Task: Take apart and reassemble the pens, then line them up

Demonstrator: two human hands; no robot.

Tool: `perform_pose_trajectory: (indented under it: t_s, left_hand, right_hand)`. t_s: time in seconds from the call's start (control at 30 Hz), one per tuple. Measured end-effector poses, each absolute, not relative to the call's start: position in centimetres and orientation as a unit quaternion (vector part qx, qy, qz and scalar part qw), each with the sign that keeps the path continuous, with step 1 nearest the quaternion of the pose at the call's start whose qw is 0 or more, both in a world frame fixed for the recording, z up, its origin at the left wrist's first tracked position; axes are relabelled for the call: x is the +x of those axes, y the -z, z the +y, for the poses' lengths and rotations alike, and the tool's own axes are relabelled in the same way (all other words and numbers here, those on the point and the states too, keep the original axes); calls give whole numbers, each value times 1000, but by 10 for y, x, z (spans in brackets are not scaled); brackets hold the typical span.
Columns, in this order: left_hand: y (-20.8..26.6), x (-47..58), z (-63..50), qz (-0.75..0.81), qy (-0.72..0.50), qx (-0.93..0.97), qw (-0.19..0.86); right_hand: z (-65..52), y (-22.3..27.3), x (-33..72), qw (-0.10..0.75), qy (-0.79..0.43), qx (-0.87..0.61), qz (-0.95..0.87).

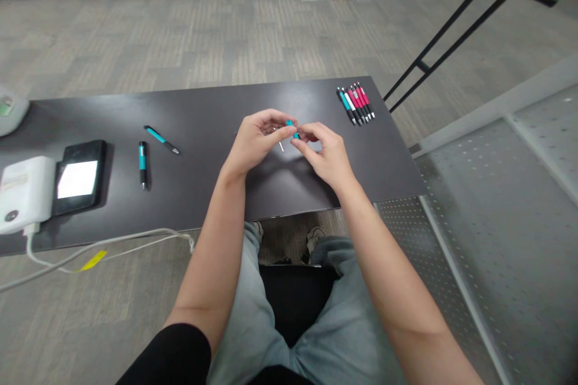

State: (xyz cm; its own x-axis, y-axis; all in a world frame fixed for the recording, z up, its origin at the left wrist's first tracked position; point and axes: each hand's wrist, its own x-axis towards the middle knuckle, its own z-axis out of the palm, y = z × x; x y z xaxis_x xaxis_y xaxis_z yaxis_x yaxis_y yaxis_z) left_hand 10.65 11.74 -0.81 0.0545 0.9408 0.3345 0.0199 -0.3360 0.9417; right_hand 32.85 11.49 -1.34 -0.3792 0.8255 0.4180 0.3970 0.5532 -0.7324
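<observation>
My left hand (257,138) and my right hand (324,150) meet over the dark table (203,120). Between their fingertips is a short teal pen barrel (289,123) with a black lower part, pinched from both sides. Fingers cover much of it. Beneath my left fingers, a thin silvery piece (281,145) shows against the tabletop; most of it is hidden. To the left, a teal-and-black pen (161,139) lies slanted, and another teal pen (142,165) lies pointing toward me.
A row of several pens (355,103), teal, white and red, lies at the table's far right corner. At left are a black device with a lit screen (77,178) and a white box (27,192) with a cable (112,242). A perforated panel (501,204) stands right.
</observation>
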Motion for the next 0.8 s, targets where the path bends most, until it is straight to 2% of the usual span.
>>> perform_pose_trajectory:
  t_s: [0.1, 0.33, 0.57, 0.67, 0.8]
  left_hand:
    - [8, 102, 119, 417, -616, 561, 364]
    - [4, 66, 115, 458, -657, 544, 249]
    - [-3, 49, 102, 501, -583, 595, 237]
    - [-3, 45, 97, 511, -541, 622, 243]
    - [-1, 36, 90, 520, -504, 627, 287]
  right_hand:
    - [111, 8, 314, 370, -281, -433, -772]
    - [116, 0, 275, 205, -205, -567, -771]
    - [150, -4, 285, 128, -112, -615, -770]
    - [164, -11, 302, 66, -114, -656, -743]
    - [171, -18, 317, 49, -130, -637, -758]
